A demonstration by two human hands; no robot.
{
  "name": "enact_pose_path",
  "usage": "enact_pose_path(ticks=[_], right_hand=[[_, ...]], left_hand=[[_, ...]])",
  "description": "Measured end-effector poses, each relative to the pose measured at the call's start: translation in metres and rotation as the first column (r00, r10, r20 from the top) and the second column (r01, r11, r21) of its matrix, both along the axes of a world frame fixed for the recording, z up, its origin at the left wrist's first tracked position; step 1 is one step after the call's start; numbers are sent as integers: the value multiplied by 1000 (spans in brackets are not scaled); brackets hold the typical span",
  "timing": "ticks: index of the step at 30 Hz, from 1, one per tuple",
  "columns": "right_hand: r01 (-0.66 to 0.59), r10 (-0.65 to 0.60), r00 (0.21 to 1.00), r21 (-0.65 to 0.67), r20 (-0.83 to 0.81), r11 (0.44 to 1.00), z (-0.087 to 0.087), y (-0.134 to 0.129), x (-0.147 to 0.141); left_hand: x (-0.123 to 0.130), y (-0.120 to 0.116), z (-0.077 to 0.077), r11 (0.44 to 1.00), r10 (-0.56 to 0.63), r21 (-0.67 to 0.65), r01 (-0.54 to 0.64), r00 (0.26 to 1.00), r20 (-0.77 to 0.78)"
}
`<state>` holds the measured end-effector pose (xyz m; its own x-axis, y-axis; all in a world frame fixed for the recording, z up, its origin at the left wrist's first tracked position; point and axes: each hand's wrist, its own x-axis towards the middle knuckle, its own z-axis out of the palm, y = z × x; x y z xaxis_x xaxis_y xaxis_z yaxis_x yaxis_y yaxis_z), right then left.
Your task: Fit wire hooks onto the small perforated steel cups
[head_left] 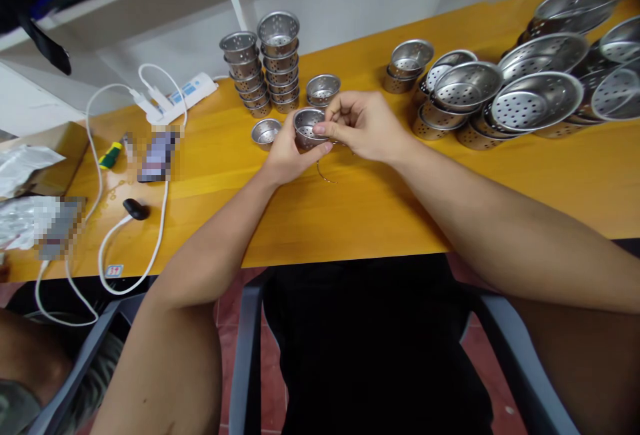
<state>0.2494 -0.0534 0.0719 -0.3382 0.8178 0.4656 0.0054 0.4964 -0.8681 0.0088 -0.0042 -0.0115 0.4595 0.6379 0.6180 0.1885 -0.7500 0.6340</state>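
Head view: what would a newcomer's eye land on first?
Probably the crowd of perforated metal cups filling the right end of the orange table, many nested. Next, the two tall stacks standing side by side toward the back, left of centre. Then the middle, where the left hand holds one small cup and the right hand's fingers are at its rim.
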Motion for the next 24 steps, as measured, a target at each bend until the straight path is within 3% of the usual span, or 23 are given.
enact_pose_path(ticks=[10,17,24], right_hand=[[10,-10,1000,0,13,1000,-2,-1,-2],[183,-203,975,193,88,964,2,-5,7],[98,-173,965,337,199,936,5,-11,12]], left_hand=[[-3,3,-2,999,7,46,-7,1000,-14],[-5,16,-14,993,77,87,-80,996,36],[-7,23,-16,988,73,128,-85,993,96]])
